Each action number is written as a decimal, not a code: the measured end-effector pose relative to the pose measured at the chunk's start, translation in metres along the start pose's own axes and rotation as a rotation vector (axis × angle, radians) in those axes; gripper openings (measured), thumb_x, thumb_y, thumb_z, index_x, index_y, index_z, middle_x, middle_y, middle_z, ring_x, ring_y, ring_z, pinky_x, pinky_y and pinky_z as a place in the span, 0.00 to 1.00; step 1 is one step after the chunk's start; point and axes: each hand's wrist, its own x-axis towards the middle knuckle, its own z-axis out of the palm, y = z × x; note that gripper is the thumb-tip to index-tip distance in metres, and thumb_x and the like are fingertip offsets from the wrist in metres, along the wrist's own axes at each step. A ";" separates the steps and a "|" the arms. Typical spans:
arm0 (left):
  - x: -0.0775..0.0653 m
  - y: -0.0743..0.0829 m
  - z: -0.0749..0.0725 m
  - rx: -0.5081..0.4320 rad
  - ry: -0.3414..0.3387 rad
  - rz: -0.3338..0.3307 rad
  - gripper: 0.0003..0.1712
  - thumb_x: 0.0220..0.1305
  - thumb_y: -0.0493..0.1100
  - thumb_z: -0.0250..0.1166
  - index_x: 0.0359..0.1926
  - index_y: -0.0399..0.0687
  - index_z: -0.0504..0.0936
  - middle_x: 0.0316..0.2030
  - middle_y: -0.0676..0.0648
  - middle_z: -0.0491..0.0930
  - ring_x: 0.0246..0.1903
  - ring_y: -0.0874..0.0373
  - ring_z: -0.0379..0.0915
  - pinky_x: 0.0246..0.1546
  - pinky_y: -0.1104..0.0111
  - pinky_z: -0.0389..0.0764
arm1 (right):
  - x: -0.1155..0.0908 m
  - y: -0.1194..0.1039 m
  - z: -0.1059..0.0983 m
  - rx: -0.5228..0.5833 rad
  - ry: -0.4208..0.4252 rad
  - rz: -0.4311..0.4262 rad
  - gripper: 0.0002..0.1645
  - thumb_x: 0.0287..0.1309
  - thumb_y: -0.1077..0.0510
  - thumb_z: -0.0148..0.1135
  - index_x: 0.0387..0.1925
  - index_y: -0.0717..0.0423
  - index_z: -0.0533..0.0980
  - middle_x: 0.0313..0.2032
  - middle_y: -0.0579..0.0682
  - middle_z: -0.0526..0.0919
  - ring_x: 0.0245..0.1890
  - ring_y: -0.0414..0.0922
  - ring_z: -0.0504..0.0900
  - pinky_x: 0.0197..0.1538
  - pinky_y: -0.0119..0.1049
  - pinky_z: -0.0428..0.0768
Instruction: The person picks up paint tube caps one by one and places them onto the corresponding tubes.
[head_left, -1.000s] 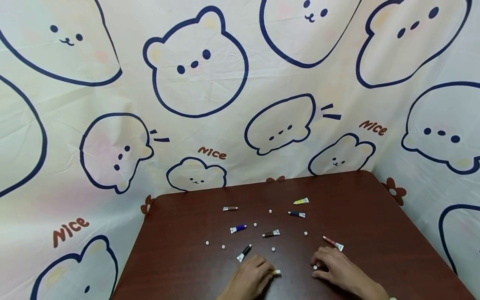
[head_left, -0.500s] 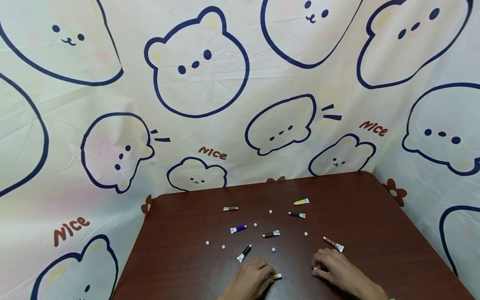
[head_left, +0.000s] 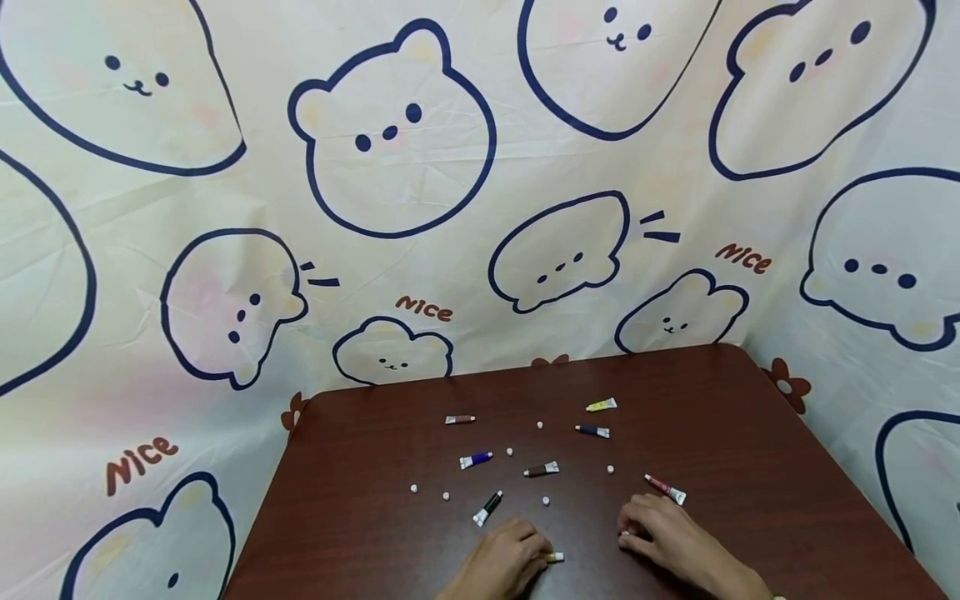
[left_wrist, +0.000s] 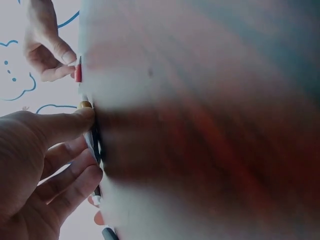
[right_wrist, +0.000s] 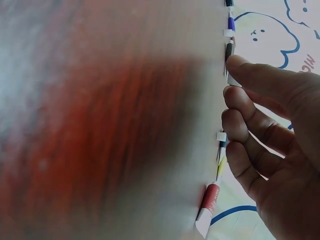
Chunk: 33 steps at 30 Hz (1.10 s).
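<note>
In the head view my left hand (head_left: 502, 557) is at the table's front, its thumb and fingers pinching a small yellow paint tube (head_left: 556, 557); only one pale end of it pokes out to the right. The left wrist view shows the tube's gold end (left_wrist: 85, 104) beside the thumb. My right hand (head_left: 663, 533), curled low over the table to the right, pinches a small white cap (head_left: 625, 533), mostly covered by its fingers. A red paint tube (head_left: 665, 489) lies just beyond the right hand. A black tube (head_left: 488, 508) lies just beyond the left hand.
On the brown table (head_left: 360, 542) lie more paint tubes: purple (head_left: 476, 460), brown (head_left: 542, 470), reddish-brown (head_left: 461, 419), dark blue (head_left: 592, 431) and yellow-green (head_left: 602, 405). Several white caps are scattered among them, one white cap (head_left: 546, 501) between the hands. Patterned cloth (head_left: 390, 192) hangs behind.
The pale end of the yellow tube has dropped slightly toward the front edge. My right fingers have shifted a little left and now cover more of the white cap.
</note>
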 end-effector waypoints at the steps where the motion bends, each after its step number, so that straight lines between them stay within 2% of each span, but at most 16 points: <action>1: 0.000 0.000 0.000 0.002 -0.004 -0.001 0.07 0.66 0.46 0.79 0.43 0.59 0.89 0.39 0.62 0.84 0.42 0.69 0.79 0.46 0.79 0.77 | 0.001 0.000 0.000 0.002 0.000 -0.001 0.19 0.50 0.55 0.85 0.34 0.38 0.80 0.33 0.29 0.75 0.35 0.24 0.69 0.37 0.18 0.66; 8: -0.002 0.000 -0.001 0.019 -0.014 0.003 0.08 0.66 0.46 0.78 0.44 0.58 0.89 0.39 0.61 0.84 0.42 0.68 0.80 0.47 0.78 0.78 | 0.012 -0.005 0.001 0.014 -0.019 0.015 0.18 0.53 0.55 0.85 0.35 0.37 0.79 0.33 0.29 0.76 0.35 0.24 0.70 0.36 0.20 0.69; 13: -0.001 0.000 -0.003 -0.010 -0.049 -0.017 0.09 0.67 0.47 0.78 0.45 0.58 0.88 0.40 0.62 0.83 0.43 0.70 0.78 0.46 0.80 0.76 | 0.021 -0.011 0.003 -0.017 -0.026 0.025 0.18 0.53 0.54 0.84 0.34 0.36 0.79 0.34 0.28 0.76 0.36 0.26 0.71 0.37 0.27 0.72; 15: -0.002 0.000 -0.005 -0.025 -0.042 -0.030 0.08 0.69 0.48 0.77 0.46 0.58 0.88 0.40 0.61 0.83 0.42 0.70 0.78 0.45 0.80 0.76 | 0.023 -0.012 0.003 -0.023 -0.039 0.036 0.17 0.54 0.54 0.84 0.35 0.36 0.79 0.35 0.28 0.77 0.36 0.27 0.73 0.37 0.30 0.74; 18: -0.002 -0.002 -0.007 -0.040 0.013 -0.053 0.08 0.68 0.48 0.77 0.45 0.56 0.87 0.39 0.59 0.83 0.41 0.67 0.79 0.44 0.78 0.78 | 0.026 -0.013 0.002 -0.008 -0.069 0.055 0.16 0.57 0.54 0.83 0.35 0.37 0.80 0.36 0.28 0.78 0.37 0.28 0.75 0.37 0.32 0.76; 22: -0.001 -0.009 -0.012 0.011 0.114 -0.117 0.11 0.63 0.47 0.80 0.43 0.53 0.87 0.38 0.58 0.83 0.40 0.65 0.78 0.43 0.75 0.80 | 0.030 -0.013 0.002 0.018 -0.090 0.064 0.13 0.60 0.54 0.81 0.36 0.38 0.81 0.36 0.29 0.80 0.37 0.29 0.77 0.37 0.32 0.76; 25: -0.001 -0.016 -0.014 0.103 0.161 -0.179 0.15 0.57 0.46 0.84 0.42 0.53 0.87 0.37 0.58 0.83 0.39 0.63 0.78 0.43 0.72 0.81 | 0.033 -0.013 0.002 0.013 -0.082 0.060 0.12 0.61 0.54 0.81 0.36 0.39 0.82 0.35 0.29 0.82 0.37 0.30 0.77 0.37 0.32 0.76; 29: -0.001 -0.025 -0.015 0.205 0.185 -0.263 0.20 0.52 0.47 0.86 0.43 0.51 0.87 0.37 0.55 0.84 0.39 0.59 0.79 0.42 0.68 0.83 | 0.036 -0.014 0.004 0.005 -0.063 0.063 0.11 0.62 0.53 0.80 0.36 0.41 0.81 0.34 0.29 0.84 0.36 0.30 0.77 0.37 0.32 0.77; 33: -0.001 -0.030 -0.014 0.253 0.178 -0.336 0.24 0.48 0.48 0.88 0.42 0.48 0.86 0.37 0.52 0.83 0.37 0.56 0.78 0.39 0.65 0.84 | 0.040 -0.016 0.006 -0.005 -0.033 0.063 0.11 0.63 0.52 0.79 0.36 0.40 0.81 0.34 0.28 0.83 0.36 0.30 0.77 0.37 0.33 0.77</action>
